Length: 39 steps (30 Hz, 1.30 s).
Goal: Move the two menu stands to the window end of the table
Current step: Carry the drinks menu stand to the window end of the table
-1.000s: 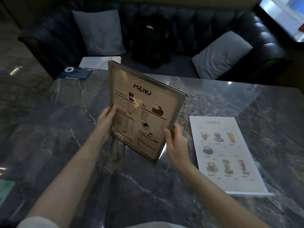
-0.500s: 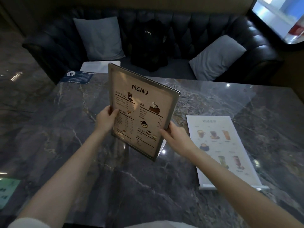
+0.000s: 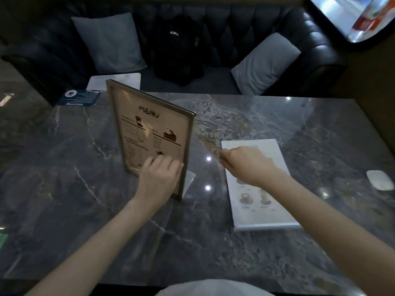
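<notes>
1. Left hand (image 3: 159,178) grips the lower edge of the upright menu stand (image 3: 149,133), which stands on the tabletop (image 3: 64,178).
2. Right hand (image 3: 243,165) reaches over the flat drinks menu stand (image 3: 256,189), just right of the upright one; whether its fingers have closed on anything, I cannot tell.
3. Window (image 3: 352,16) lies far right of the upright stand.
4. Best to carry each stand by its base, clear of the white mouse (image 3: 379,180).

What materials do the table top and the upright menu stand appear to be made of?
Table top: looks like polished dark marble or a stone-look slab; pale veins and sharp light reflections show. Upright menu stand: a thin metal-looking frame with a matte grey edge around a printed sheet, probably behind clear plastic; the cover is unclear.
</notes>
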{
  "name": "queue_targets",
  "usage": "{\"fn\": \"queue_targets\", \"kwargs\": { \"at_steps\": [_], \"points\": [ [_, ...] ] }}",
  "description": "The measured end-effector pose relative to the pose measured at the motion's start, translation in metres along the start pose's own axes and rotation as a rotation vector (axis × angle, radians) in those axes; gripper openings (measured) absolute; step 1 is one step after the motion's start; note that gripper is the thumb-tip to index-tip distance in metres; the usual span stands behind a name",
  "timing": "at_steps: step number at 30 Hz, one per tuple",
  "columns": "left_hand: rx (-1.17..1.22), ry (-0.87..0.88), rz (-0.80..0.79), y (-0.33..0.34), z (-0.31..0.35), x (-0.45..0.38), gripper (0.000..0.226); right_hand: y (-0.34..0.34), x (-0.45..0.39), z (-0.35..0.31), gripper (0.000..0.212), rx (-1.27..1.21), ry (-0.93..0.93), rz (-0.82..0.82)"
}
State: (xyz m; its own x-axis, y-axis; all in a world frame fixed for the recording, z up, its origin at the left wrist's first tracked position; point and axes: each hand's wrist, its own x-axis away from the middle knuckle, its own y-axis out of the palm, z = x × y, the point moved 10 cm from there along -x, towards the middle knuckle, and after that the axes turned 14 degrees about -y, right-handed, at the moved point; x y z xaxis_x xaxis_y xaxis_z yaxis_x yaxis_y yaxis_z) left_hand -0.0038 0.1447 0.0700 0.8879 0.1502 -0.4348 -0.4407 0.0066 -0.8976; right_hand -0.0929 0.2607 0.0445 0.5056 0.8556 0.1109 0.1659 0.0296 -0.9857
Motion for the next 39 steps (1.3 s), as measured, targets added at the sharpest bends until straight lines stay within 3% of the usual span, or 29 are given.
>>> {"fn": "queue_targets", "kwargs": {
  "at_steps": [3,6,8,12,16,20,23,27,32,36,39],
  "points": [
    [0.092,0.037,0.070,0.007,0.045,0.013,0.016,0.007,0.046,0.045,0.027,-0.057,0.097,0.073],
    [0.069,0.024,0.048,0.036,0.080,0.019,0.025,0.024,0.099,0.086,0.028,-0.048,0.185,0.194],
    [0.007,-0.022,-0.081,0.069,0.097,0.022,0.040,0.048,0.129,0.111,0.035,-0.030,0.236,0.178],
    [-0.087,-0.161,-0.454,0.142,0.113,0.042,0.067,0.107,0.172,0.150,0.052,0.005,0.329,-0.032],
    [-0.161,-0.215,-0.675,0.196,0.122,0.069,0.067,0.154,0.196,0.164,0.062,-0.130,0.375,-0.168],
    [-0.119,-0.339,-0.782,0.211,0.124,0.081,0.065,0.170,0.202,0.169,0.059,-0.367,0.429,-0.111],
    [0.015,-0.483,-0.796,0.210,0.120,0.083,0.061,0.180,0.204,0.174,0.055,-0.616,0.494,-0.039],
    [0.414,-0.743,-0.763,0.206,0.116,0.080,0.053,0.196,0.208,0.183,0.046,-0.964,0.627,0.026],
    [0.710,-1.134,-0.761,0.210,0.108,0.093,0.051,0.207,0.204,0.191,0.024,-1.131,0.672,-0.019],
    [0.853,-1.303,-0.770,0.218,0.107,0.101,0.025,0.210,0.203,0.188,0.027,-1.236,0.676,-0.059],
    [0.889,-1.321,-0.783,0.219,0.107,0.098,0.026,0.208,0.202,0.184,0.026,-1.255,0.675,-0.076]
  ]
}}
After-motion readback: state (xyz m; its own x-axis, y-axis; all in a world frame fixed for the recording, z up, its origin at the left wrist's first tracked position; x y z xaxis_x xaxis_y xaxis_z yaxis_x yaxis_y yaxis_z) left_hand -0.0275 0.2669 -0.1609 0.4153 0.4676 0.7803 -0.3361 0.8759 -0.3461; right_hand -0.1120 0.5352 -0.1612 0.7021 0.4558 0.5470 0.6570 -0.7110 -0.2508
